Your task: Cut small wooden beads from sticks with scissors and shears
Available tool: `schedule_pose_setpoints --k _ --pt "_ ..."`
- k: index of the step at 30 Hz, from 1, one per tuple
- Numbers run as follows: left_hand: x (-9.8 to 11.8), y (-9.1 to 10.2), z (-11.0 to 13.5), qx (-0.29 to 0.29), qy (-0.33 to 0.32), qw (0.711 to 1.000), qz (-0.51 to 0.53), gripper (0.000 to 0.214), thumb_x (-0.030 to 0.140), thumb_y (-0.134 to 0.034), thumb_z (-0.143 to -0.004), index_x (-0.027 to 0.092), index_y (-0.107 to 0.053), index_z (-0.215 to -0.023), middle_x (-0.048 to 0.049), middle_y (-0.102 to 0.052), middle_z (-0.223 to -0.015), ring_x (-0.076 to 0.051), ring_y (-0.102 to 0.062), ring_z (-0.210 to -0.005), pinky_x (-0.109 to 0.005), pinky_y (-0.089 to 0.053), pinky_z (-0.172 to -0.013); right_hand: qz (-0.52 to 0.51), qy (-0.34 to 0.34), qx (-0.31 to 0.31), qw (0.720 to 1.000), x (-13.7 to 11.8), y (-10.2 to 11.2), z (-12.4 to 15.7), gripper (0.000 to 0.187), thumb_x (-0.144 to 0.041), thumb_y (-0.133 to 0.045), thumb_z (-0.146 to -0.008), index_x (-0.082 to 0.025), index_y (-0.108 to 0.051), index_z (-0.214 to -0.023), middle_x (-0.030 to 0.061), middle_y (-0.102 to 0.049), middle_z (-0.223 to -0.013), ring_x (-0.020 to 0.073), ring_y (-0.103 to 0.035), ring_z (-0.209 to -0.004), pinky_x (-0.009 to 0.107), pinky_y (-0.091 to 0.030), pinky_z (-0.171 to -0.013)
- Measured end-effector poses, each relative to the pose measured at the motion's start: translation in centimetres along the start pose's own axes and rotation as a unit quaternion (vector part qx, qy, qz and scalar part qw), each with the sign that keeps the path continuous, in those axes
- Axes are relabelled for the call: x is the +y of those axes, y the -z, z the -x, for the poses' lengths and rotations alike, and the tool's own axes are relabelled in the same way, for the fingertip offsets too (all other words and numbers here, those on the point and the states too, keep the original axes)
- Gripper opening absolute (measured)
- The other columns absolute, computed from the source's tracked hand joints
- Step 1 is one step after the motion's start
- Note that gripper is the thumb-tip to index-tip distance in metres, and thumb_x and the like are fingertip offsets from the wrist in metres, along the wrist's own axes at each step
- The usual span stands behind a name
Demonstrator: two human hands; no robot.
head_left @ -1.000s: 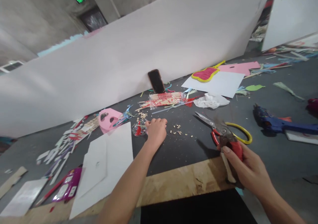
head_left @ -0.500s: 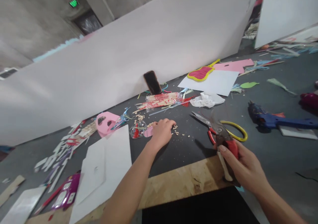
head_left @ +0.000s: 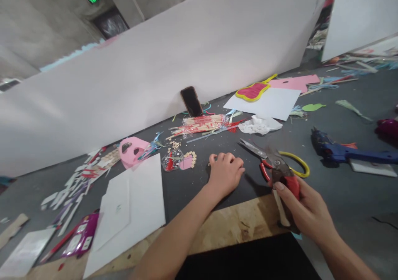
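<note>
My left hand (head_left: 226, 173) lies on the dark table with its fingers curled over the scattered small wooden beads; what it holds, if anything, is hidden. To its left sits a small pink piece edged with beads (head_left: 187, 161) beside a clear packet (head_left: 171, 162). My right hand (head_left: 306, 211) grips red-handled pliers (head_left: 284, 177) together with a pale stick (head_left: 281, 208), above the plywood board (head_left: 236, 226). Scissors with a yellow and red handle (head_left: 273, 159) lie just beyond the pliers.
A blue glue gun (head_left: 345, 152) lies at the right. White sheets (head_left: 133, 207) cover the left front, with a pink shape (head_left: 133, 150) and paper strips (head_left: 73, 193) behind. A phone (head_left: 191, 101) leans on the white partition, near bundled sticks (head_left: 202, 125) and crumpled tissue (head_left: 259, 124).
My left hand has slid right, from the clear packet over the loose beads toward the scissors, uncovering the pink beaded piece. The right hand stays put with the pliers.
</note>
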State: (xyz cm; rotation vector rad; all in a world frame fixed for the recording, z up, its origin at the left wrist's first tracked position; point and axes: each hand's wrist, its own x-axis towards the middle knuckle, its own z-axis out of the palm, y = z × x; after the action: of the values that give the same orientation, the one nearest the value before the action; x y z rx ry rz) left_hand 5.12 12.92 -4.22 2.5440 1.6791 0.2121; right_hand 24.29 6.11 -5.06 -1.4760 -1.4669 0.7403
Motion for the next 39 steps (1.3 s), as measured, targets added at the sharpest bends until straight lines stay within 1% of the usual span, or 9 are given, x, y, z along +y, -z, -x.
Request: schedule_pose_setpoints --k 3,7,11,14,18,21,25,33,39 --pt "-0.7 0.0 0.1 0.001 0.014 1.0 -0.013 0.013 0.028 -0.048 -0.092 0.027 -0.061 -0.094 -0.0034 -0.062 -0.102 -0.023 -0.049 -0.101 -0.047 -0.025 -0.091 0.002 0.002 0.003 1.0 -0.3 0.0 -0.1 0.033 -0.052 -0.055 -0.082 -0.02 -0.062 -0.076 0.0008 -0.059 -0.059 0.0156 -0.051 -0.05 0.024 -0.041 -0.044" --pt "-3.1 1.0 0.8 0.014 0.057 0.998 -0.008 0.012 0.028 -0.051 -0.091 0.029 -0.063 -0.091 -0.0015 -0.063 -0.102 -0.023 -0.05 -0.102 -0.045 -0.025 -0.092 0.006 0.006 0.007 1.0 -0.4 0.0 -0.2 0.031 -0.051 -0.055 -0.081 -0.02 -0.063 -0.077 0.0007 -0.059 -0.059 0.016 -0.052 -0.05 0.024 -0.041 -0.044" --pt "-5.8 2.5 2.0 0.049 0.139 0.989 0.002 0.015 0.026 -0.049 -0.091 0.028 -0.063 -0.096 -0.0032 -0.064 -0.103 -0.023 -0.053 -0.102 -0.042 -0.029 -0.089 0.022 -0.004 0.011 1.0 -0.2 0.0 -0.1 0.031 -0.05 -0.055 -0.08 -0.021 -0.06 -0.071 -0.0012 -0.054 -0.052 0.0145 -0.048 -0.045 0.024 -0.037 -0.04" --pt "-7.0 3.2 3.0 0.062 0.182 0.981 0.008 0.014 0.023 -0.051 -0.089 0.025 -0.063 -0.097 -0.0052 -0.065 -0.102 -0.024 -0.054 -0.102 -0.042 -0.03 -0.088 0.025 -0.001 0.003 1.0 -0.1 0.0 -0.2 0.031 -0.05 -0.053 -0.08 -0.021 -0.062 -0.074 -0.0001 -0.059 -0.057 0.016 -0.052 -0.049 0.025 -0.04 -0.044" --pt "-6.0 2.8 3.5 0.036 0.151 0.988 0.026 0.01 0.026 -0.056 -0.086 0.028 -0.065 -0.09 -0.0003 -0.067 -0.098 -0.022 -0.054 -0.103 -0.04 -0.029 -0.09 0.029 0.007 -0.005 1.0 -0.1 0.0 -0.2 0.031 -0.05 -0.053 -0.082 -0.021 -0.065 -0.083 0.0014 -0.064 -0.066 0.0175 -0.056 -0.055 0.026 -0.044 -0.049" --pt "-4.7 2.1 2.8 0.017 0.124 0.992 0.032 0.012 0.026 -0.057 -0.087 0.03 -0.067 -0.092 0.0008 -0.067 -0.099 -0.022 -0.053 -0.102 -0.041 -0.027 -0.092 0.037 -0.004 0.005 0.999 -0.1 0.0 -0.1 0.031 -0.052 -0.054 -0.082 -0.022 -0.063 -0.079 0.0001 -0.059 -0.059 0.0162 -0.052 -0.05 0.025 -0.04 -0.044" --pt "-3.6 1.6 1.2 0.005 0.099 0.995 0.022 0.013 0.03 -0.054 -0.089 0.03 -0.067 -0.093 -0.0017 -0.067 -0.102 -0.024 -0.05 -0.103 -0.045 -0.024 -0.092 0.031 0.001 0.008 1.0 -0.3 0.0 -0.1 0.031 -0.051 -0.054 -0.081 -0.022 -0.061 -0.073 -0.0006 -0.056 -0.054 0.0153 -0.05 -0.047 0.024 -0.039 -0.042" --pt "-3.3 1.3 0.1 -0.02 0.075 0.997 0.002 0.015 0.027 -0.054 -0.089 0.025 -0.066 -0.081 -0.0048 -0.066 -0.095 -0.026 -0.046 -0.101 -0.048 -0.023 -0.089 0.012 0.011 -0.001 1.0 -0.2 0.0 -0.1 0.034 -0.052 -0.052 -0.083 -0.02 -0.064 -0.079 0.0014 -0.061 -0.06 0.016 -0.054 -0.051 0.024 -0.043 -0.045" --pt "-3.8 1.6 -0.4 -0.013 0.091 0.995 0.045 0.013 0.024 -0.056 -0.087 0.023 -0.064 -0.077 -0.0044 -0.066 -0.093 -0.026 -0.05 -0.101 -0.046 -0.029 -0.09 0.013 0.015 -0.001 1.0 -0.4 0.0 -0.2 0.034 -0.05 -0.052 -0.083 -0.019 -0.065 -0.08 0.0017 -0.062 -0.061 0.0162 -0.054 -0.052 0.024 -0.043 -0.046"
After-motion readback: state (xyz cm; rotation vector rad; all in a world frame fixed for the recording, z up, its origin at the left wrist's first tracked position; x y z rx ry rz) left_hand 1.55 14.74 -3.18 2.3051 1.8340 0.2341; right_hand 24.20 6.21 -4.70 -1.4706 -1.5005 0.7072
